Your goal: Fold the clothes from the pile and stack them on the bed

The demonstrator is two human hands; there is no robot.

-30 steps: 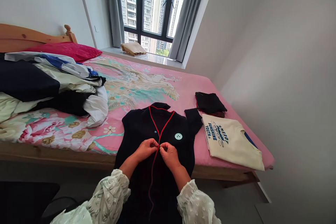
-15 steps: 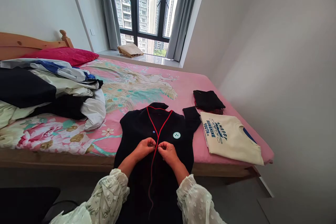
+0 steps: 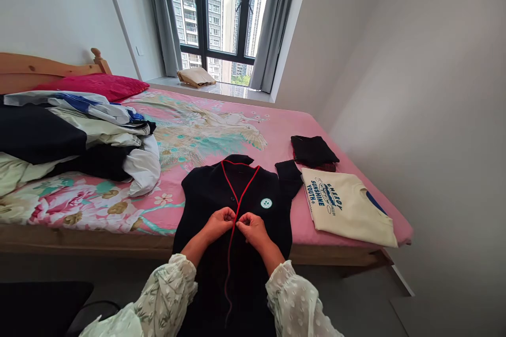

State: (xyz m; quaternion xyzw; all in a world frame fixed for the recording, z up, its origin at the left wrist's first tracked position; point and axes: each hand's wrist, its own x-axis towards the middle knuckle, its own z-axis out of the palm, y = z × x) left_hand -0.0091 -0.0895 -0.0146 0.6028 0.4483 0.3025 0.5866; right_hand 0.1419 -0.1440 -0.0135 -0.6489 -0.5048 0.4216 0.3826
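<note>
Black cardigan (image 3: 247,266) lay front-up over the near edge of the bed (image 3: 290,121), left hand (image 3: 219,224) and right hand (image 3: 253,229) each pinching its red trim (image 3: 229,260) in a narrow grip. Buttoning seemed in hand — next called, I judged, for lining up both front edges and pressing firmly.

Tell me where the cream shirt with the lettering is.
In the head view, the cream shirt lies folded at the right on the pink bed, beside the black cardigan and nearer the camera than the folded black clothing.
</note>
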